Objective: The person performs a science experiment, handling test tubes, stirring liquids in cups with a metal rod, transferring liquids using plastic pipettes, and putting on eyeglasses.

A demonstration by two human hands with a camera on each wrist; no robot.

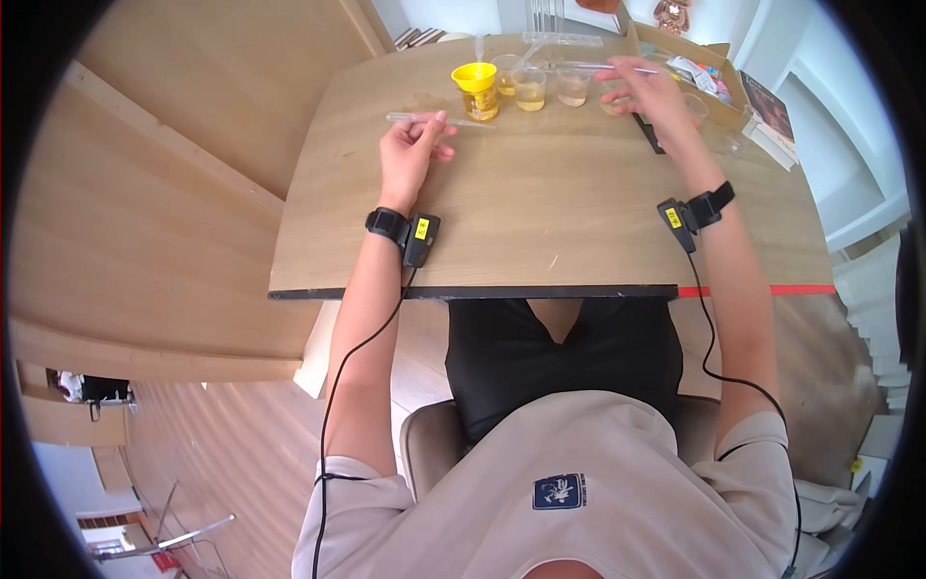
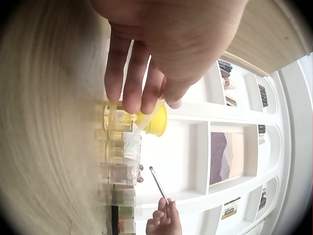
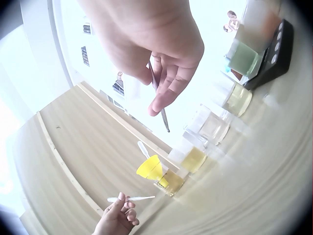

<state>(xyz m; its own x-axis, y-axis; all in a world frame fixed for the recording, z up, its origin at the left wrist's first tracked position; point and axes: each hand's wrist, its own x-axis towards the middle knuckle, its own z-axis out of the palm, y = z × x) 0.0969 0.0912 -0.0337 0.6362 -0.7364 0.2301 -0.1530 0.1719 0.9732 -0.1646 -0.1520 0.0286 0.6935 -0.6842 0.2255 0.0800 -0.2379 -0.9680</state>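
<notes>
My left hand (image 1: 405,159) pinches a clear plastic dropper (image 3: 117,199) between thumb and fingers, its thin tip pointing right, low over the table near a small jar (image 1: 480,106) of amber liquid. A yellow funnel (image 1: 474,74) sits in that jar's mouth. Farther right, my right hand (image 1: 651,101) holds a slim metal rod (image 2: 157,182), which slants down from the fingers in the right wrist view. Below this hand stand clear cups: one of yellow liquid (image 3: 194,159), one nearly colourless (image 3: 215,128), one pale yellow (image 3: 238,99).
A green cup (image 3: 243,61) stands beside a black device with round buttons (image 3: 279,44). At the back right, an open box (image 1: 699,75) holds packets, with a book (image 1: 769,104) beside it. A wooden panel (image 1: 183,125) flanks the table's left side.
</notes>
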